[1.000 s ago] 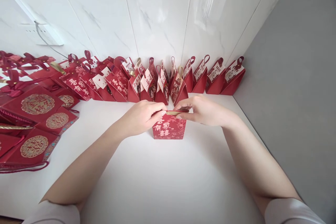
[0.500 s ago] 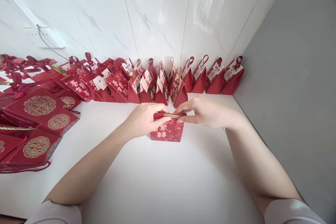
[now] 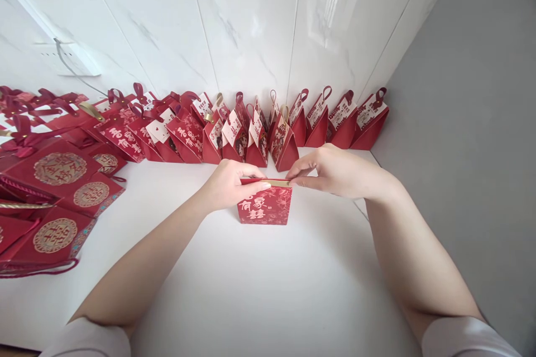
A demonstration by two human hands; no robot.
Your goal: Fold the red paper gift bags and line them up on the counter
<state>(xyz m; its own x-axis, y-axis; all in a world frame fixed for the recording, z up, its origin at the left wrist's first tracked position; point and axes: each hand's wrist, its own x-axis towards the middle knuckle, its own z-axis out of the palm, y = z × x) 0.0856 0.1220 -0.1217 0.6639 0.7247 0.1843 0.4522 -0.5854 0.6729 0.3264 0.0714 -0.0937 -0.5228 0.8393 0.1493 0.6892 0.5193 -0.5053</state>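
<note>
Atop the red box (image 3: 270, 209) my left hand (image 3: 226, 185) pinches, my right hand (image 3: 341, 172), near-closed, hold unclear, slides outward, straightening the gold strap (image 3: 278, 183).

Box (image 3: 272, 209) on table (image 3: 268, 284), box row (image 3: 256, 157) behind

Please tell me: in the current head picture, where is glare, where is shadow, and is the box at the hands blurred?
In the head view, glare streaks the tiled wall, upper right; in the head view, a soft shadow lies on the white table inward of the right forearm; in the head view, the red box looks fairly sharp, its larger printed characters distinct.
</note>
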